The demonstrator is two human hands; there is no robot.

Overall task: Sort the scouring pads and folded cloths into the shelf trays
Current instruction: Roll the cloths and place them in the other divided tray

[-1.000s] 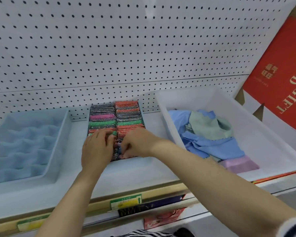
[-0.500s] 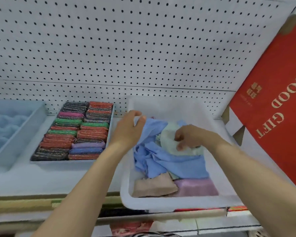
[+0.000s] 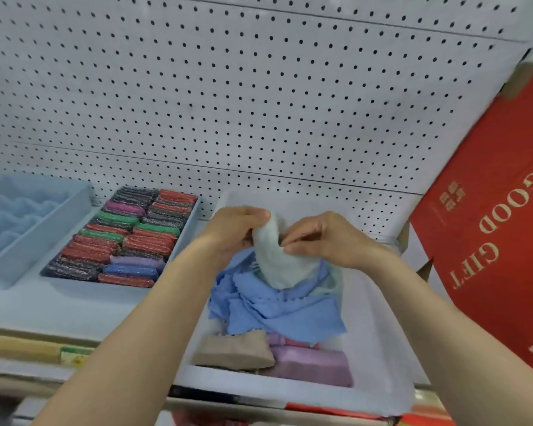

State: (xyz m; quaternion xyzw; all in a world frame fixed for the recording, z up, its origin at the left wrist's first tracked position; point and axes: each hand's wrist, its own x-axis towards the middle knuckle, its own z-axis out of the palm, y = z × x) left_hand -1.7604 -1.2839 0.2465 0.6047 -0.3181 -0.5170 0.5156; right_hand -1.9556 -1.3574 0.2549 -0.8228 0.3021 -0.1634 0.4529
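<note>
left hand (image 3: 234, 232): fingers curled, pinching the top left edge of a pale green cloth (image 3: 277, 265).
right hand (image 3: 330, 241): same deal from the other side. thumb and fingers nip the cloth's right edge, so both hands are grasping one piece.
pale green cloth: held up between the two hands over the back half of the white tray (image 3: 379, 321). its lower end hangs down onto the heap below, so it's not clear of the pile.
blue cloths (image 3: 271, 305): loose crumpled heap in the middle of that tray, right under the hands, scalloped edges all over the place. can't tell how many are in there.
tan folded cloth (image 3: 234, 353): neat, at the front left of the white tray.
lilac folded cloth (image 3: 311, 362): just beside the tan one, front right, partly tucked under the blue heap.
scouring pads (image 3: 130, 238): packed on edge in two rows, red, green, dark, purple and blue all mixed.
pad tray (image 3: 187, 232): shallow tray holding the pads, just left of the white one on the shelf (image 3: 59, 305).
blue divider tray (image 3: 71, 210): far left, wavy compartments, cut off by the frame edge.
around it: pegboard (image 3: 259, 103) behind, red gift box (image 3: 490, 241) leaning in on the right.
progress: i'd say the pad side is basically done, since that tray looks packed. cloths are early: two folded, one in hand looking about ready to get folded, and the blue heap left to do.
watch out: lifting the green one could drag a blue cloth up with it.
</note>
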